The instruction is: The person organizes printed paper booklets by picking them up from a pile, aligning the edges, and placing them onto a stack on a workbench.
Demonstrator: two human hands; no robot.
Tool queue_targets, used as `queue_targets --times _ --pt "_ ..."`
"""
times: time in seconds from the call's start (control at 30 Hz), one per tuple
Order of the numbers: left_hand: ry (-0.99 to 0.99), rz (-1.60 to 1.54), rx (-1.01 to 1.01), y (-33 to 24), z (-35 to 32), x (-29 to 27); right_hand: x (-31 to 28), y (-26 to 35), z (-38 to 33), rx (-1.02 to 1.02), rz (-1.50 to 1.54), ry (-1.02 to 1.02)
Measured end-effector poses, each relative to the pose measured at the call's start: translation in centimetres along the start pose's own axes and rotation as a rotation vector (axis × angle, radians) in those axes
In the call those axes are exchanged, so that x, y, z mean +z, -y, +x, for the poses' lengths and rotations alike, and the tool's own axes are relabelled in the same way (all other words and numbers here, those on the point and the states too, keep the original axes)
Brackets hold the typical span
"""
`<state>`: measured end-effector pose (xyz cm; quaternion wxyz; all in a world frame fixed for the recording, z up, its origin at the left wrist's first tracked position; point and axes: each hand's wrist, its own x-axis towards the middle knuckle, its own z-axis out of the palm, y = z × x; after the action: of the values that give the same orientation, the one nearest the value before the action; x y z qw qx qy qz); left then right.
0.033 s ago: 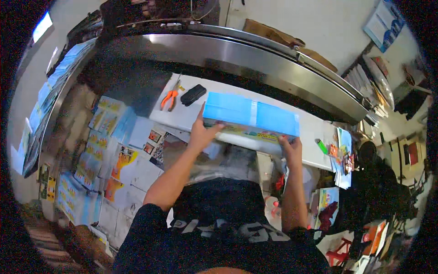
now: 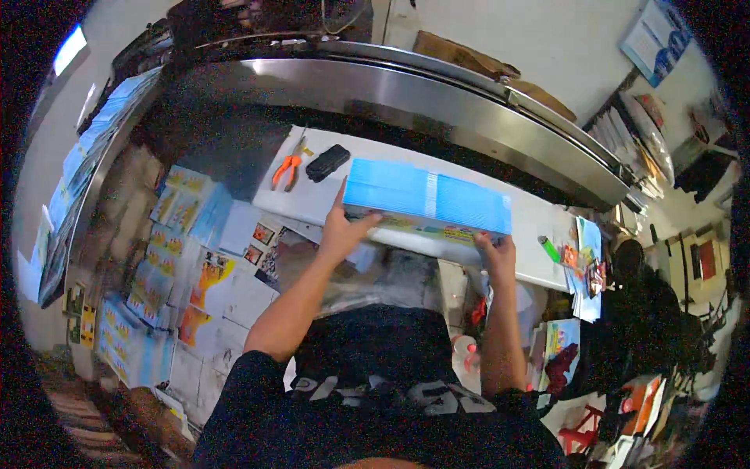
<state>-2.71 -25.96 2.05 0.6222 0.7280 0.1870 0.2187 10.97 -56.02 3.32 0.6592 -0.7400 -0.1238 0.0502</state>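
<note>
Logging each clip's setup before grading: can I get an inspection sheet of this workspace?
Surface: white worktable, long steel counter behind it.
Job's things: thick blue paper stack, raised on edge over the table.
Clutter: orange-handled pliers, black case, green lighter.
Hands: left hand and right hand grip the stack's two ends.
Cables: nothing seen.
Surroundings: printed sheets spread at left, more prints at right.

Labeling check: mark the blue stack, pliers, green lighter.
blue stack (image 2: 426,195): head view, on its blue top face.
pliers (image 2: 286,170): head view, on the orange handles.
green lighter (image 2: 550,248): head view, on its green body.
</note>
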Motion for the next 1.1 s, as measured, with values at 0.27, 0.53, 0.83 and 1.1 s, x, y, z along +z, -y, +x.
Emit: queue_targets --times 0.27,0.53,0.83,1.1 --pt "0.051 -0.007 0.123 0.4 1.0 -0.6 -2.1 3.1 -0.6 -0.003 -0.013 0.193" --pt "0.085 -0.046 0.094 -0.5 0.8 -0.8 3.3 11.9 1.1 -0.803 -0.831 0.412" --pt "0.055 -0.069 0.154 1.2 1.7 -0.7 8.6 12.2 1.6 -0.889 -1.098 0.496" --pt "0.112 -0.132 0.085 0.6 1.4 -1.1 8.8 12.7 -0.1 -0.916 -1.072 0.436"
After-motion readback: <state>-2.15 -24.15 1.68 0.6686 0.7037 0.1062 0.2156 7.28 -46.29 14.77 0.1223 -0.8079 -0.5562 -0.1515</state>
